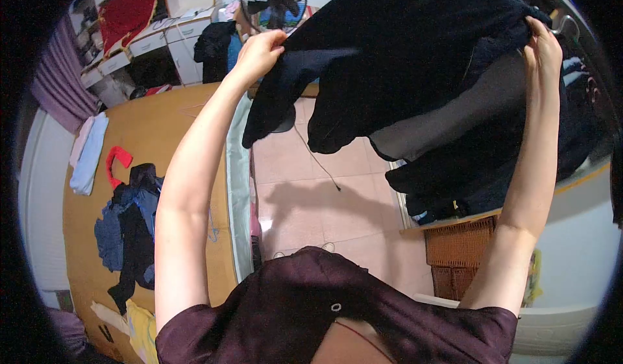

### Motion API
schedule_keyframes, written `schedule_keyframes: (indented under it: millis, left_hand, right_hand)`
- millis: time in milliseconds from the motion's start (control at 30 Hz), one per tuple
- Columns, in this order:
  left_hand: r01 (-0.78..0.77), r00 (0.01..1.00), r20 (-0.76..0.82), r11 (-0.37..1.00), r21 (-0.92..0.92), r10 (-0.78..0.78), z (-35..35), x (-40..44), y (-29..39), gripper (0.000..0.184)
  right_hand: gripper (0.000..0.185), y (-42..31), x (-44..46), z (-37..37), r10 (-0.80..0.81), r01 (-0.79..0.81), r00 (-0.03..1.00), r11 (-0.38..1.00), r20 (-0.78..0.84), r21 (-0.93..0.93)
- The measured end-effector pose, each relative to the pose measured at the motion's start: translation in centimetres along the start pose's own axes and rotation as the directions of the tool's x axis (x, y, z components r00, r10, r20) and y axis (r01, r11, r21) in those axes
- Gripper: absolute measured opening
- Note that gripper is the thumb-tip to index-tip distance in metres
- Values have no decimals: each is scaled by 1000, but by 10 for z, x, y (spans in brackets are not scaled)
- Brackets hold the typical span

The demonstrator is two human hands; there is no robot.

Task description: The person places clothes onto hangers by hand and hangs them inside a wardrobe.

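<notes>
1 large black fabric garment (402,59) is held up by 2 hands above the pale pink tiled floor (292,211). Its upper left edge is pinched in the fingers of the left hand (259,54); its upper right edge is grasped by the fingers of the right hand (544,46). Its lower edges are suspended in loose folds. 1 dark-grey fabric panel (454,114) is seen among the folds; whether it is part of the same garment cannot be told. 1 curved metal hook (570,26) is located just beside the right hand.

At the left, 1 flat tan bed (188,114) is seen. On it are placed 1 heap of blue and black clothes (133,218), whose items cannot be counted, 1 curved red strip (114,161), 1 light blue folded cloth (91,156) and 1 pink folded cloth (80,142), set side by side. 1 yellow cloth (144,328) is positioned at the near end. Behind the left hand, 1 black round fan (276,0) is visible. Brown woven wickerwork (457,244) is located at the lower right.
</notes>
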State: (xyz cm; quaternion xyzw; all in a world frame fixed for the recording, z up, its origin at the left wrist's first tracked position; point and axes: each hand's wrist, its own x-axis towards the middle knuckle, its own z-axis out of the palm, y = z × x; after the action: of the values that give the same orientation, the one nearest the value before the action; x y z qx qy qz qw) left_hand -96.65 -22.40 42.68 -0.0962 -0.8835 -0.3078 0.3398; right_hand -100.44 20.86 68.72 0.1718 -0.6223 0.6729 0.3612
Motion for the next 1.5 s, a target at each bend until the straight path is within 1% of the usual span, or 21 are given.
schedule_keyframes:
  millis: [67, 167, 200, 233, 300, 367, 467, 567, 633, 667, 733, 800, 967, 1033, 1100, 1133, 1200, 1233, 1267, 1300, 1500]
  left_hand:
    - [-189, 946, -201, 938, 290, 253, 11, 24, 24, 42]
    - [-250, 792, -426, 869, 426, 437, -7, 57, 130, 48]
    - [-252, 639, -548, 820, 514, 540, -20, 52, 180, 45]
    - [-309, 706, -535, 882, 356, 464, -17, 51, 203, 59]
    - [-423, 601, -568, 826, 372, 563, 33, 51, 213, 48]
    - [-569, 743, -211, 765, 301, 635, 100, 4, 221, 53]
    - [-701, 677, 452, 696, 157, 580, 225, -123, 162, 35]
    - [-546, 536, 759, 838, -22, 369, 247, -169, 151, 41]
    - [-5, 379, 825, 892, -451, 419, 274, -169, 142, 50]
    - [-3, 373, 827, 892, -453, 421, 284, -161, 142, 50]
    - [269, 603, 792, 910, -314, 95, 290, -129, 153, 64]
    - [302, 805, 593, 862, -407, -2, 318, -115, 155, 80]
    - [413, 851, 524, 657, -631, -31, 360, -53, 188, 90]
    - [432, 868, 493, 575, -695, -57, 400, -33, 182, 95]
    - [408, 874, 486, 577, -708, -22, 385, -6, 202, 96]
    - [396, 876, 482, 582, -710, -9, 372, 9, 213, 97]
    - [308, 904, 423, 591, -746, 63, 362, 23, 218, 79]
    - [442, 809, 575, 518, -732, 122, 362, 27, 210, 68]
    - [573, 686, 701, 451, -685, 194, 363, 30, 201, 57]
    - [559, 697, 679, 417, -716, 231, 365, 32, 195, 36]
    - [672, 490, 751, 357, -649, 442, 396, 42, 137, 31]
  right_hand:
    - [13, 7, 34, -20, 10, -8, 998, 1000, 59, -30]
    - [18, 13, 70, -37, -64, 70, 984, 997, 165, -34]
    - [19, 13, 82, -43, -101, 97, 970, 995, 222, 28]
    - [18, 1, 84, -38, 29, -16, 981, 997, 191, -73]
    - [40, -46, 27, -1, -55, 73, 996, 950, 67, -305]
    - [40, -59, 41, -8, -178, 197, 978, 960, 107, -201]
    - [32, -73, 63, -27, -199, 196, 980, 972, -5, -132]
    - [31, -67, 78, -43, -378, 362, 925, 900, -26, -242]
    - [26, -64, 87, -55, -385, 384, 923, 919, 16, -90]
    - [26, -64, 92, -63, -394, 392, 919, 913, 4, -109]
    - [25, -65, 103, -79, -415, 408, 909, 901, -23, -146]
    - [24, -69, 112, -91, -444, 434, 895, 886, -30, -163]
    - [17, -72, 137, -149, -556, 520, 830, 743, 43, -421]
    - [12, -51, 153, -229, -633, 756, 580, 652, 513, -51]
    - [12, -50, 156, -251, -637, 783, 367, 605, 678, 144]
    - [22, -51, 158, -251, -594, 832, 542, 479, 595, -280]
    - [25, -51, 160, -246, -578, 670, 729, 494, 366, -554]
    - [27, -51, 162, -242, -566, 571, 788, 524, 242, -632]
    - [28, -52, 165, -239, -553, 478, 822, 544, 135, -690]
    - [30, -53, 169, -238, -539, 386, 842, 557, 34, -735]
    - [40, -50, 194, -251, -412, -117, 833, 520, -369, -846]
